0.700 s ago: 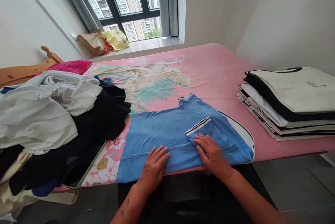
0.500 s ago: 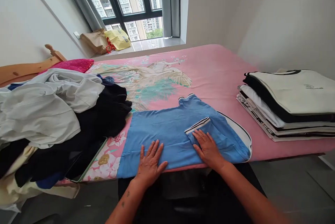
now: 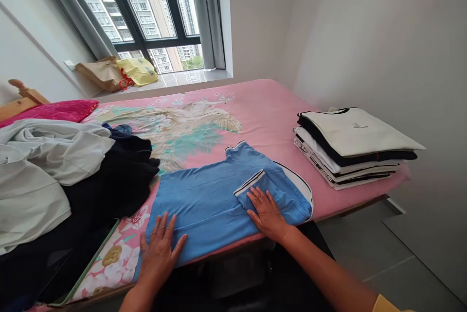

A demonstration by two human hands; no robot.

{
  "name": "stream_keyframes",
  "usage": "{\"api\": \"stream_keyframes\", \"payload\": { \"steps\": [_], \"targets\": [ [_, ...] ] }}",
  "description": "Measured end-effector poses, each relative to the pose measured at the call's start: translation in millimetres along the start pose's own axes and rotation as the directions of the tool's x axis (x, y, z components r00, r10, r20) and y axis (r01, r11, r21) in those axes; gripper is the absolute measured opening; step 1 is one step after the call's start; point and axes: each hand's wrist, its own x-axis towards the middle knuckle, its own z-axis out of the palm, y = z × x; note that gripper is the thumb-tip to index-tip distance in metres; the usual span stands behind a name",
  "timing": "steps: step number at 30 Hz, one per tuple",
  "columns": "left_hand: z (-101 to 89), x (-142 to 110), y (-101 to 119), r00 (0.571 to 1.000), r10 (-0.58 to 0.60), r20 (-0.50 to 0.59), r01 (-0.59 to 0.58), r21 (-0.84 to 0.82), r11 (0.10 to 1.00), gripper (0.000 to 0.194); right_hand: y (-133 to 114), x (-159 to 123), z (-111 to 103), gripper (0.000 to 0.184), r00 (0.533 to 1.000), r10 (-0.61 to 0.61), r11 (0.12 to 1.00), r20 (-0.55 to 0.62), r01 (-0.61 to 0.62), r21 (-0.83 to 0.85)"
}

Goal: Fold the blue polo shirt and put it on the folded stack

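A blue T-shirt [image 3: 204, 195] with black-and-white trimmed sleeve lies partly folded on the pink bedsheet [image 3: 270, 117] near the front edge. My left hand [image 3: 158, 251] rests flat, fingers spread, on the shirt's lower left corner. My right hand [image 3: 268, 212] presses flat on the folded-in sleeve at the shirt's right side. Neither hand grips anything.
A heap of unfolded white, grey and black clothes [image 3: 54, 176] covers the bed's left side. A stack of folded shirts [image 3: 350, 147] sits at the bed's right edge. Paper bags [image 3: 120, 71] stand on the windowsill, a magenta pillow [image 3: 54, 110] lies at the far left.
My left hand has slid leftward along the shirt's bottom edge toward its corner. My right hand stays on the sleeve. The view has swung to the right.
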Motion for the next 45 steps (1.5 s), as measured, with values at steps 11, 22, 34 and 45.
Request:
{"api": "stream_keyframes", "payload": {
  "steps": [11, 22, 34, 45],
  "targets": [
    [-1.4, 23.2, 71.4, 0.914, 0.389, -0.113, -0.403, -0.175, 0.898, 0.053, 26.3, 30.9, 7.6, 0.056, 0.978, 0.204, 0.97, 0.029, -0.198, -0.143],
    [5.6, 56.5, 162.4, 0.801, 0.598, -0.023, -0.577, -0.294, 0.762, 0.068, 24.2, 43.5, 3.5, 0.06, 0.975, 0.181, 0.976, 0.132, -0.161, -0.149],
    [12.6, 148.7, -10.3, 0.976, 0.087, 0.197, -0.057, -0.155, 0.986, 0.054, 16.7, 93.2, -2.3, 0.052, 0.992, -0.026, 1.0, 0.123, 0.026, 0.007],
    [25.6, 222.0, -57.6, 0.998, -0.034, 0.062, 0.045, -0.194, 0.98, 0.048, 72.6, 211.4, 29.8, 0.049, 0.975, 0.026, 0.996, 0.221, -0.007, -0.09]
  ]
}}
